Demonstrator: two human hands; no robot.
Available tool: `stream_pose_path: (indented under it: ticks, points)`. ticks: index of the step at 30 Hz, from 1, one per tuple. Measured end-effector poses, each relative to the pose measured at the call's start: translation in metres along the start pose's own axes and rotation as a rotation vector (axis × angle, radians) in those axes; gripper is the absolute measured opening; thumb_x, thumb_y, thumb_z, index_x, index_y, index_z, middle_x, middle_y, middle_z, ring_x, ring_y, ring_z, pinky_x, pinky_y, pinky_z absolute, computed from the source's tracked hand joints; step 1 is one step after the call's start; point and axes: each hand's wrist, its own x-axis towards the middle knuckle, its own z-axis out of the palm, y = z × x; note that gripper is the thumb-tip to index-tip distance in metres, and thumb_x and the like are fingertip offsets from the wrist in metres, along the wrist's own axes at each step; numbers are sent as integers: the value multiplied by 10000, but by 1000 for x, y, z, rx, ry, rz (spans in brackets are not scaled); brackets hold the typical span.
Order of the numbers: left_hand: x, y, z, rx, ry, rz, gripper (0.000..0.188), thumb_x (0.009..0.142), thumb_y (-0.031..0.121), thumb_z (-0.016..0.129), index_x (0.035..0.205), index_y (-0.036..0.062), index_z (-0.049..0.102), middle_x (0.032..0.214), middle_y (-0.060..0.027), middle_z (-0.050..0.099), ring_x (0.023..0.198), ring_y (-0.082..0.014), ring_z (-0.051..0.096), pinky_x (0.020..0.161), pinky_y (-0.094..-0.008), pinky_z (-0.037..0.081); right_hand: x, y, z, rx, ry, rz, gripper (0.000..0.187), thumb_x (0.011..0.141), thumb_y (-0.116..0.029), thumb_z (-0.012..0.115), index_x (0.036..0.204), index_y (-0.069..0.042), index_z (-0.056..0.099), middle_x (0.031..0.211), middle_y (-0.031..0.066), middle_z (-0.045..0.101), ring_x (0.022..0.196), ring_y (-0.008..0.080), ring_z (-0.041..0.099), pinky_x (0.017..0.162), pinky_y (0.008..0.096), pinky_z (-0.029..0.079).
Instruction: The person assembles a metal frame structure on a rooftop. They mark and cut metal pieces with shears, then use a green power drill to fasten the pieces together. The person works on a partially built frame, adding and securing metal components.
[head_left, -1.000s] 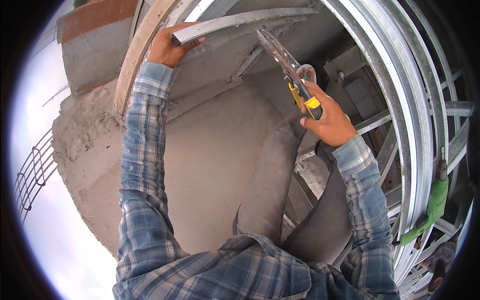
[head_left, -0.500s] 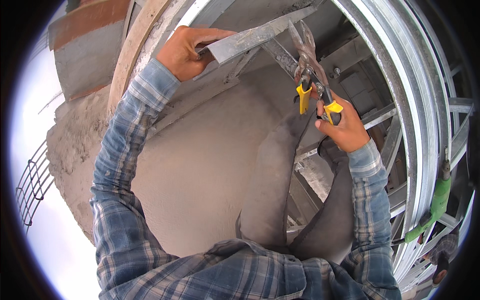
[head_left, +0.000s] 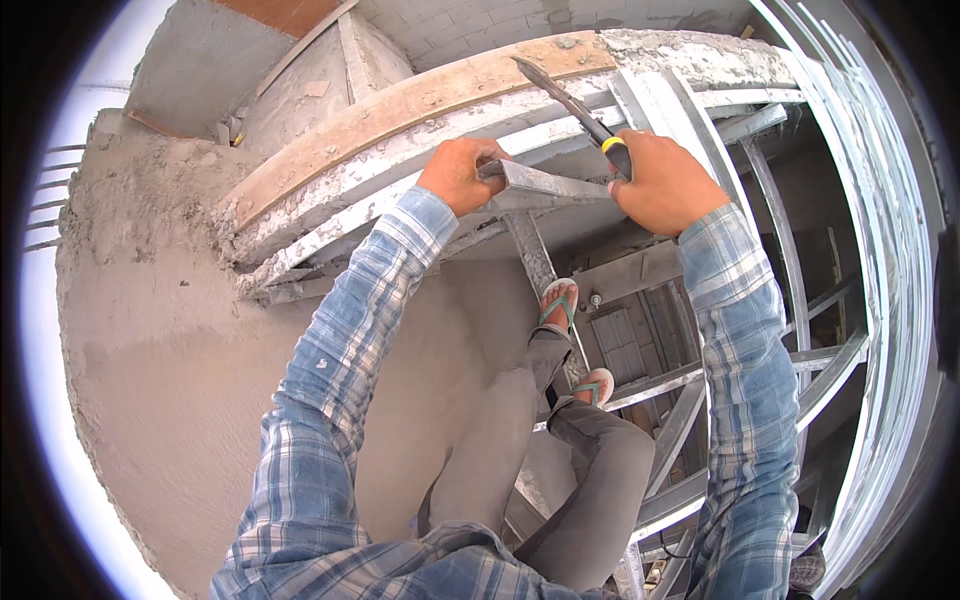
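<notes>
My left hand [head_left: 458, 176] is closed around the near-left end of a short grey metal channel [head_left: 550, 187]. My right hand [head_left: 668, 182] grips a pair of tin snips [head_left: 575, 105] by handles with black and yellow grips. The snips' blades point up and to the left, above the channel and apart from it. The fingers of that same hand reach the channel's right end, so the piece is stretched between both hands. How firmly the right fingers pinch it is hidden.
Ahead lie a wooden board [head_left: 420, 105] and a rough concrete ledge [head_left: 690, 55]. Long metal profiles [head_left: 880, 300] curve along the right. My sandalled feet [head_left: 560, 305] rest on steel framing [head_left: 645, 388] with gaps down to a lower level. A grey plastered surface [head_left: 220, 370] spans the left.
My view has swung toward the ledge. My right hand has come up to the channel with the snips, which are now turned leftward. The green power tool has left the view.
</notes>
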Motion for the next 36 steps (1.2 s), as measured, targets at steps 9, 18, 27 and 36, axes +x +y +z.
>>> stream_pose_path:
  ticks: [9,18,27,36]
  points:
    - [-38,3,40,-670,579,-111,461,788,159,764,1179,-18,595,1106,-163,687,1091,-244,629,997,-371,444,121,20,84,-389,299,-266,519,879,-360,674,1301,-95,528,1551,175,293,1464,363,216,1140,550,279]
    - [-32,8,81,-691,943,-38,588,971,529,539,1238,5,553,1159,-96,618,1094,-185,500,1023,-342,348,126,50,108,-181,449,-408,630,970,-512,494,1412,-66,447,1563,151,293,1474,322,211,1192,479,226]
    - [-29,10,91,-751,979,-177,610,958,599,511,1118,22,623,1099,-68,608,1060,-177,508,992,-335,369,131,49,112,-255,505,-468,563,998,-471,469,1393,-69,480,1547,167,314,1457,349,244,1178,480,244]
    - [-28,2,92,-713,998,-192,655,969,638,432,1061,19,626,1050,-63,614,1008,-166,522,946,-324,399,82,-16,100,373,455,-409,572,974,-526,497,1327,-77,535,1391,188,505,1308,357,473,1049,428,412]
